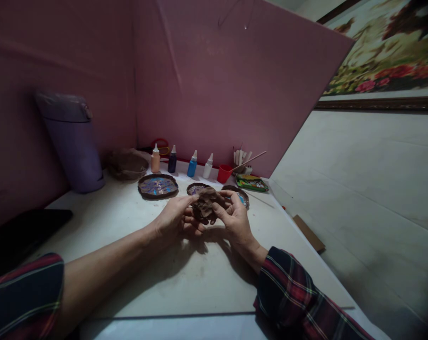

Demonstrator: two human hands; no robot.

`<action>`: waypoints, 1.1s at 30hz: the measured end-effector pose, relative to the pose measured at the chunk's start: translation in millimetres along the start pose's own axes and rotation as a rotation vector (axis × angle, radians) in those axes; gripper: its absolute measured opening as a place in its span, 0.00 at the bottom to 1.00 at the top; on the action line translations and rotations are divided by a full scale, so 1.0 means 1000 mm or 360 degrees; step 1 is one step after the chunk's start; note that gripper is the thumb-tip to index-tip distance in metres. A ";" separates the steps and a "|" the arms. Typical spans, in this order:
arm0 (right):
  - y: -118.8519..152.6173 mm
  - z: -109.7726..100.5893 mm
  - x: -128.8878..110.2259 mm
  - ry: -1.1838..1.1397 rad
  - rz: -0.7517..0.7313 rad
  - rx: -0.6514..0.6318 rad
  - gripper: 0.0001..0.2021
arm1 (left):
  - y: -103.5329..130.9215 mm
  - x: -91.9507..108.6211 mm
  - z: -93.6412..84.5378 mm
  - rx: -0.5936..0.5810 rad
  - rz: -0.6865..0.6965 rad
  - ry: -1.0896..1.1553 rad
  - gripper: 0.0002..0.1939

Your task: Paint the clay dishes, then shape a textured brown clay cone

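A rough lump of brown clay is held up above the white table, its surface creased and uneven. From the left, my left hand grips it with the thumb on top and the fingers curled beneath. My right hand closes on its other side, thumb pressed against the near face. Just behind the lump lie a small brown dish with a speckled inside and another brown dish with blue inside, both partly hidden by the clay and my fingers.
A larger painted brown dish lies behind left, near a brown clay bowl. Several paint bottles stand along the back beside a red cup and a green packet. A purple tumbler stands left; pink panels rise behind.
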State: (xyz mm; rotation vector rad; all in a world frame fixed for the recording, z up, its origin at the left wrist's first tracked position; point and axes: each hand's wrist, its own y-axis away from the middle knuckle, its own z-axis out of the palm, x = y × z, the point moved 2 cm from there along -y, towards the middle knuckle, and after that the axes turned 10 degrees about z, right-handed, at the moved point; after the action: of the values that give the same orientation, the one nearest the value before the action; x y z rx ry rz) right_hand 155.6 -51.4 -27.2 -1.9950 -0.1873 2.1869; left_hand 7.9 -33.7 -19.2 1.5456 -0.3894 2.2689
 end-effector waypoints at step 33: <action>0.001 0.002 0.000 0.0023 0.0009 -0.0046 0.18 | -0.002 -0.004 -0.004 -0.0012 0.0091 -0.0266 0.15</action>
State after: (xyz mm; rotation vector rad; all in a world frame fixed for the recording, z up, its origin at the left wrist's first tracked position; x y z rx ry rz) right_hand 153.6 -52.6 -27.1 -2.0286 -0.2124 2.1846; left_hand 7.1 -31.2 -24.3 1.7475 -0.4922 2.1840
